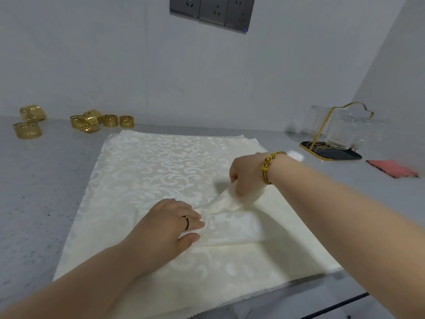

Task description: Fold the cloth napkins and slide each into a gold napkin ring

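Cream damask napkin lies spread flat on the grey speckled counter, its near edge at the counter's front. More than one cloth edge shows at the far right corner (possibly a stack, cannot tell).

Left hand rests palm down near the napkin's middle. Its fingers are nearly straight and press on a folded-over flap. The thumb is spread apart from them, and a bit of cloth shows between thumb and index. There is a dark band on one finger.

Right hand is just beyond it, to the right, with its fingers curled and pinching a raised ridge of the same napkin. The cloth is lifted off the counter there and runs down to the left hand's fingertips. A yellow braided bracelet is on that wrist.

Gold napkin rings sit in a loose cluster at the back left, against the wall and just off the napkin's far left corner. Two more rings sit further left, apart from the cluster. No ring touches the cloth.

Back right: a black tray with gold wire handle holds clear glasses. A red cloth lies beside it. Grey wall sockets are at the top.
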The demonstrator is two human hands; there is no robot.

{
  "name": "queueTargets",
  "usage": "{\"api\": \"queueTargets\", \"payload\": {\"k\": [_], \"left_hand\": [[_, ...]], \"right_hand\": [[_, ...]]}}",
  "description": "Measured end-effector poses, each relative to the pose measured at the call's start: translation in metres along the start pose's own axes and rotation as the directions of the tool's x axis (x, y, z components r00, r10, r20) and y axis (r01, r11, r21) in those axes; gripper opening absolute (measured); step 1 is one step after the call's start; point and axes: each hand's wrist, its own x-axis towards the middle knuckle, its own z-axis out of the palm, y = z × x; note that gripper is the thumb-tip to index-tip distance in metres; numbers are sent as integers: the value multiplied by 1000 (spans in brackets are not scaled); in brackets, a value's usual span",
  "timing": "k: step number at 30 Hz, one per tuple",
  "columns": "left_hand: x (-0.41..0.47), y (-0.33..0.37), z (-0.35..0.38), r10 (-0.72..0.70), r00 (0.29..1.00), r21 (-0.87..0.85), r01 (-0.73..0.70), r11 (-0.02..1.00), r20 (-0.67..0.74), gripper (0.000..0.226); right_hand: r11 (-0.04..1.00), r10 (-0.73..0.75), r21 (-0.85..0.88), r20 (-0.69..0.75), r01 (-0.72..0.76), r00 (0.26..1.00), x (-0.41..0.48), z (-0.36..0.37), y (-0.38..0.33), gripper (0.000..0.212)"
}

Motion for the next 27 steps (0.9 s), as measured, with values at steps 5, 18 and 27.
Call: {"api": "queueTargets", "payload": {"k": [5, 18, 27], "left_hand": [[-2, 2, -3, -136, 970, -223, 90, 971, -201, 34], [-29, -21, -53, -552, 832, -888, 294, 353, 55, 26], [47, 14, -86, -318, 948, -629, 246, 737, -2, 46]], "right_hand": [[922, -74, -380, -364, -76, 928, -24, 5, -37, 29], [619, -264, -785, -241, -27, 934, -11, 44, -120, 31], [652, -149, -757, -163, -27, 975, -5, 37, -132, 38]]}}
